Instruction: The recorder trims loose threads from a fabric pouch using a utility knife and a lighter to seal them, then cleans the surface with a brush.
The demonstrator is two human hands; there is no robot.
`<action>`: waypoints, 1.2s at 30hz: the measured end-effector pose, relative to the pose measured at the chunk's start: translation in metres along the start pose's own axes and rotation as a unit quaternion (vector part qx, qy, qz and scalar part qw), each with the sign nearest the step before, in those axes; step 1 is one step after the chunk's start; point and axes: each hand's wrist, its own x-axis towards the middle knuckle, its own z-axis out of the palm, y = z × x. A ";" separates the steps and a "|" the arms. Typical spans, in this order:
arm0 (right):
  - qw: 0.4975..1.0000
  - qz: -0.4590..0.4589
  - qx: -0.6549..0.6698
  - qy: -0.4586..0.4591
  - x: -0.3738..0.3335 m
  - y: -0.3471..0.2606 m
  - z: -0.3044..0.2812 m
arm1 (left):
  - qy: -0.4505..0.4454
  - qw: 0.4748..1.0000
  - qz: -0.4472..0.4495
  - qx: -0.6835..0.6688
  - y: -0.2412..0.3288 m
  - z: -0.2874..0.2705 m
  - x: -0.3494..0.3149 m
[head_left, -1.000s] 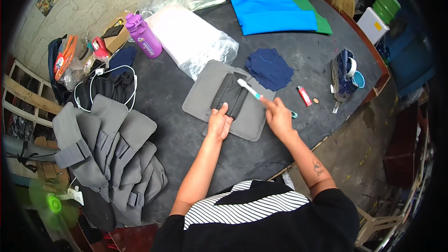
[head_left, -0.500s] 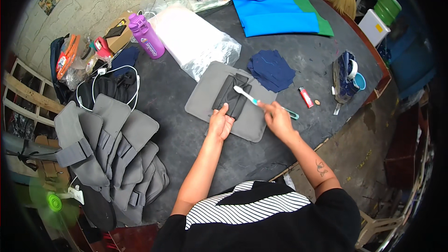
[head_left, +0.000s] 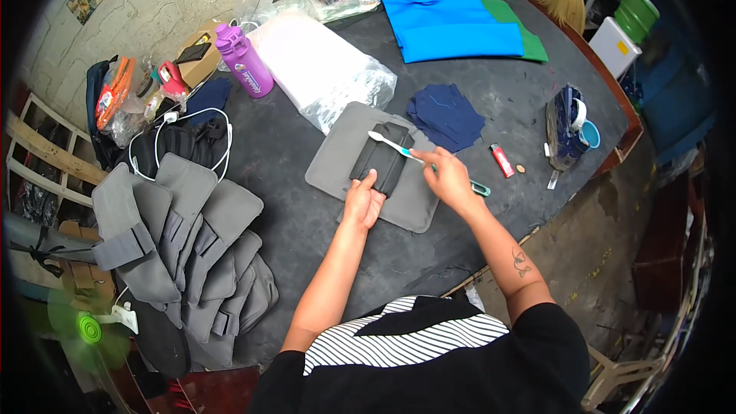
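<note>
In the middle of the table lies a flat grey fabric panel (head_left: 331, 155) with rounded corners. A dark pouch-like fabric piece (head_left: 376, 159) rests on it, and my left hand (head_left: 363, 204) grips its near end, thumb on top. My right hand (head_left: 448, 179) is closed around a toothbrush (head_left: 392, 143) with a white head end and a teal handle. The brush crosses above the dark piece, its head over the piece's far left part. Whether the bristles touch the fabric I cannot tell.
Navy fabric pieces (head_left: 445, 116) lie beyond the panel, with a red lighter (head_left: 502, 161) to their right. Grey fabric pieces (head_left: 201, 261) are piled at left, near a green fan (head_left: 90, 328). A purple bottle (head_left: 245, 63), plastic-wrapped white stack (head_left: 307, 54) and blue bag (head_left: 456, 31) stand farther back.
My right hand has shifted slightly left with the toothbrush, and the brush head has moved left and up across the dark piece. My left hand keeps its grip in place.
</note>
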 end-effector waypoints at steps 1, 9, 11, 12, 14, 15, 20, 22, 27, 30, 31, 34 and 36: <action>0.999 0.004 -0.042 -0.010 0.002 0.006 0.009 | 0.021 1.000 -0.002 -0.003 0.000 0.002 0.001; 0.983 0.030 -0.124 0.132 0.016 0.027 0.002 | 0.037 0.997 0.006 0.068 0.002 -0.006 0.002; 0.973 0.084 -0.095 0.194 0.015 0.041 -0.023 | -0.027 0.998 0.042 -0.049 0.005 0.011 -0.015; 0.968 0.103 -0.104 0.202 0.012 0.046 -0.034 | -0.063 0.994 0.057 -0.064 0.003 0.001 -0.017; 0.954 0.139 -0.187 0.191 0.008 0.074 -0.041 | -0.113 0.985 0.055 -0.119 -0.002 -0.020 -0.016; 0.946 0.181 -0.220 0.152 0.007 0.082 -0.043 | -0.164 0.970 0.053 -0.173 -0.003 -0.024 -0.014; 0.960 -0.014 -0.201 0.196 0.031 0.072 -0.025 | -0.134 0.966 0.029 -0.218 0.007 -0.002 -0.015; 0.978 -0.034 -0.141 0.149 0.053 0.068 -0.010 | -0.011 0.981 0.034 -0.193 0.012 0.014 -0.014; 0.971 -0.059 -0.209 0.103 0.077 0.100 0.026 | -0.100 0.963 0.007 -0.250 0.013 0.015 -0.010; 0.972 0.010 -0.167 0.165 0.096 0.084 0.022 | -0.143 0.956 0.001 -0.257 0.010 0.011 -0.009; 0.975 0.000 -0.135 0.179 0.092 0.069 0.021 | -0.143 0.956 0.000 -0.257 0.010 0.010 -0.011; 0.990 -0.075 -0.081 0.084 0.052 -0.040 0.009 | -0.137 0.951 0.003 -0.277 0.009 0.002 -0.011; 0.979 -0.180 -0.096 0.007 0.014 -0.080 0.034 | -0.193 0.946 -0.013 -0.258 0.004 -0.013 -0.007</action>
